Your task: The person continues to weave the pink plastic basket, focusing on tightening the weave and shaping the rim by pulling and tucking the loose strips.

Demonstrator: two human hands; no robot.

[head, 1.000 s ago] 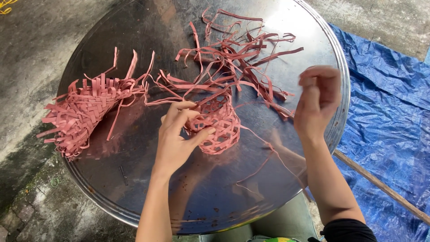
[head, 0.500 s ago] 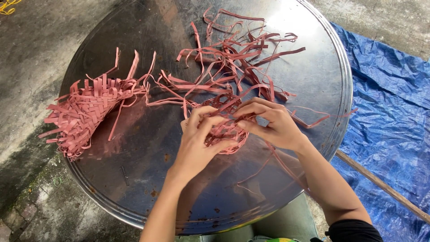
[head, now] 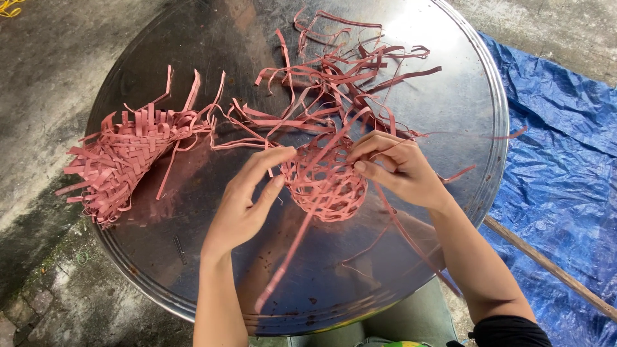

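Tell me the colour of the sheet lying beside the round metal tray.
Blue plastic sheet, head view.

Small pink woven-strip basket (head: pixel 324 183), half-finished, rounded, lying mid-tray, loose strips (head: pixel 340 77) trailing upward.

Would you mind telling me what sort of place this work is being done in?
Probably an outdoor yard used for handcraft: a round metal tray sits over rough concrete ground, with a blue tarp spread alongside and pink weaving strips scattered about.

round metal table (head: pixel 450 96): top and near edges cut off by the frame
small woven basket (head: pixel 324 183): right side hidden behind right hand (head: pixel 402 170)
yellow thing (head: pixel 9 8): top-left corner, cut off, unidentifiable
wooden stick (head: pixel 546 263): runs out at the right edge
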